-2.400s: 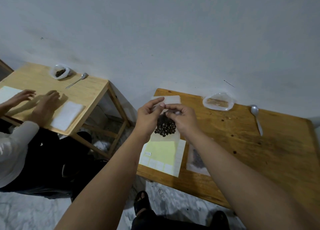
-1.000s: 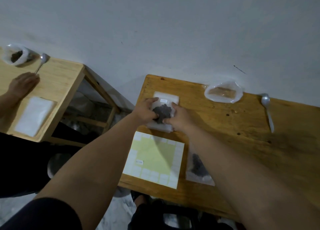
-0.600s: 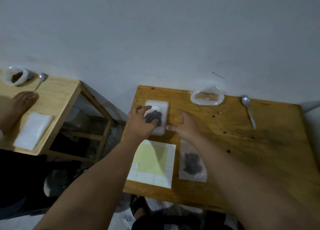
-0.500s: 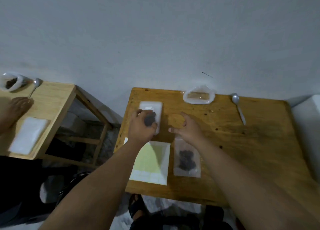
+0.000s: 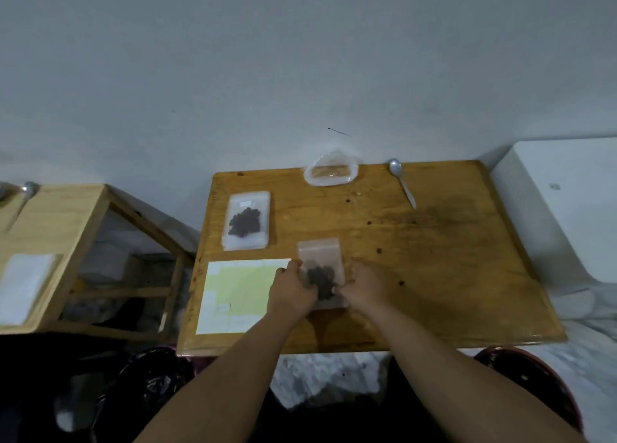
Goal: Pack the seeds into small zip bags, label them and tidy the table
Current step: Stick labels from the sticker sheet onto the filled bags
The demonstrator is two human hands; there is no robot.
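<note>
1. Seed bag point(image 5: 320, 255) lying on table point(image 5: 450, 259), near-centre, just right of label sheet point(image 5: 240, 285).
2. Left hand point(image 5: 293, 292) and right hand point(image 5: 365, 285): fingers curled, pinching its side edges.
3. Labelled bag point(image 5: 247, 220) far left.

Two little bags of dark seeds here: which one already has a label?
The untouched bag lying at back left: a small white label shows near its top. The held bag, between left hand and right hand, shows none.

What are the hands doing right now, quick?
Left hand: fingers curled round the left edge of the seed bag, holding it.
Right hand: fingers pinching the right edge of the same bag.
</note>
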